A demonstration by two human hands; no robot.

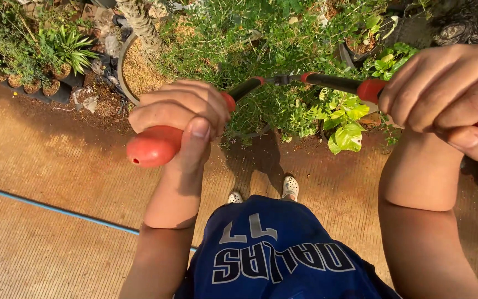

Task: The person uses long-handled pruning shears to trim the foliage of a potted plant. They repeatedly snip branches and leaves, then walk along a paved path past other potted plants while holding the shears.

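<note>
I hold a pair of hedge shears (283,81) with red handles and black arms. My left hand (181,113) is closed around the left red handle (150,147), thumb pressed on top. My right hand (449,97) grips the right red handle, which is mostly hidden under my fingers. The black arms meet at a pivot over a small-leaved green shrub (261,50). The blades point away into the foliage and are hard to see.
Potted plants (67,50) and a round pot with dry soil (136,69) line the far edge of the brown paved ground (45,166). A blue line (51,207) crosses the paving. My feet in light shoes (290,187) stand near the shrub.
</note>
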